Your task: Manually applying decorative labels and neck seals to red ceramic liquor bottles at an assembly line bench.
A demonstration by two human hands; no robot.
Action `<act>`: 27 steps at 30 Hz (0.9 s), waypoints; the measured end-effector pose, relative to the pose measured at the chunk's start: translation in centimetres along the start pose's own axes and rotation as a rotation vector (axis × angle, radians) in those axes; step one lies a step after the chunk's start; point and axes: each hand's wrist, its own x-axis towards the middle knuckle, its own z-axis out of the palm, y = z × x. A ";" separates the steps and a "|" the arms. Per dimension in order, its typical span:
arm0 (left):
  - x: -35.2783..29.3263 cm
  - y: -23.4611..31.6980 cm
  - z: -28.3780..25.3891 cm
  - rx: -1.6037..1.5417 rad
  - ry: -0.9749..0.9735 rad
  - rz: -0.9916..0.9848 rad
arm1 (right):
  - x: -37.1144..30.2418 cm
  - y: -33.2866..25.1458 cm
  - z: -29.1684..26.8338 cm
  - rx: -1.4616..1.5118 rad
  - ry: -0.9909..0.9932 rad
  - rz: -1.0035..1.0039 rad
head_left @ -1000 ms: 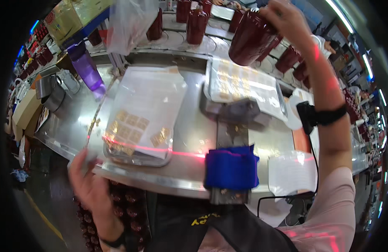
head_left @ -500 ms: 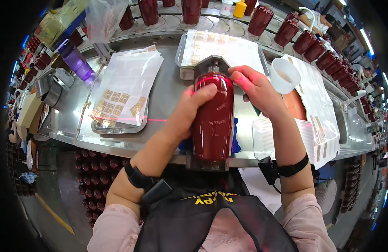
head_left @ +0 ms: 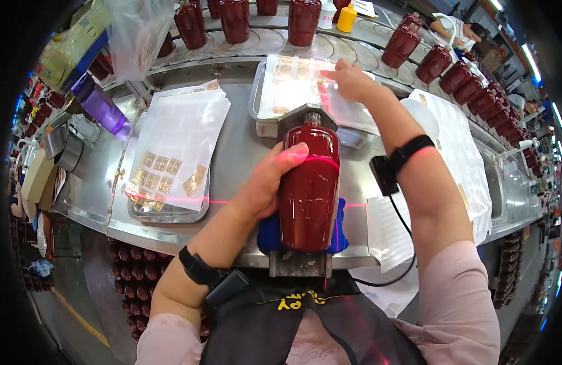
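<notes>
A glossy dark red bottle (head_left: 310, 188) lies in a metal cradle (head_left: 300, 264) at the bench's front edge, its neck pointing away from me. My left hand (head_left: 273, 176) is wrapped around its left side, thumb on top; the other fingers are partly hidden. My right hand (head_left: 354, 82) reaches forward over a white sheet with gold decals (head_left: 296, 82) on a tray beyond the bottle. Its fingers are partly stretched out, and no held thing shows in them; I cannot tell whether they touch the sheet. A red laser cross falls over bottle and bench.
Another tray with gold-decal sheets (head_left: 180, 131) stands left, near a purple bottle (head_left: 101, 104). Blue cloth (head_left: 269, 236) flanks the cradle. Right of my arm are a white cup (head_left: 428, 118) and white sheets (head_left: 448, 140). Red bottles (head_left: 304, 23) line the conveyor behind; a co-worker (head_left: 454, 31) sits far right.
My right hand has left the bottle's neck and moved forward to the decal sheet. My left hand still holds the bottle. Bottles on the conveyor have shifted.
</notes>
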 end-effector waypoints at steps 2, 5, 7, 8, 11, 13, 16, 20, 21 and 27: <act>0.0 -0.3 -0.6 0.021 0.006 0.006 | 0.3 0.2 0.2 -0.051 -0.030 -0.005; -0.4 0.1 -0.2 0.037 0.036 0.028 | -2.4 0.0 -1.0 -0.144 -0.060 -0.033; -0.5 0.1 0.0 0.033 0.035 0.023 | -4.8 2.2 -1.5 -0.272 -0.135 0.000; -0.5 0.2 -0.1 0.038 0.036 0.015 | -5.7 3.4 -1.6 -0.278 -0.143 0.018; -0.5 0.6 -0.2 0.039 0.016 -0.006 | -7.1 6.4 -1.0 -0.300 -0.099 0.144; -0.2 0.4 -0.1 0.027 0.009 -0.015 | -6.4 8.8 0.0 -0.169 0.102 0.154; -0.2 0.2 -0.5 0.022 -0.020 0.011 | -3.3 9.8 0.2 -0.143 0.041 0.292; 0.0 0.2 -0.8 -0.030 -0.028 -0.011 | -1.9 11.0 1.0 -0.142 -0.054 0.315; 0.0 0.1 -1.0 -0.046 -0.041 -0.006 | -1.7 10.9 1.0 -0.171 -0.012 0.283; -0.4 0.5 -1.2 -0.082 -0.031 0.006 | -5.0 7.2 -1.3 -0.087 0.313 0.170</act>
